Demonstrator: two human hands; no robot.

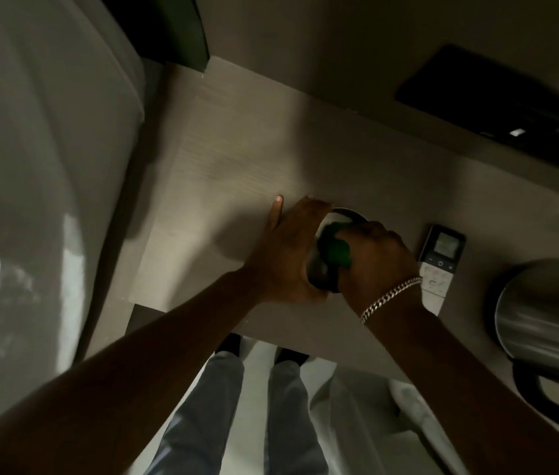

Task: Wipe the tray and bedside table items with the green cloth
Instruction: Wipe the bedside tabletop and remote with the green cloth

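A small round dark bowl-like item (350, 214) stands near the front edge of the bedside table (237, 159). My left hand (288, 248) wraps around its left side and holds it. My right hand (377, 258), with a silver bracelet on the wrist, is closed on the bunched green cloth (334, 250) and presses it into the item's opening. Most of the item is hidden by both hands. No tray can be made out in this dim view.
A white remote control (441, 265) lies just right of my right hand. A steel kettle (545, 323) stands at the far right. A black device (497, 108) sits on the ledge behind. The bed (31, 166) borders the table's left.
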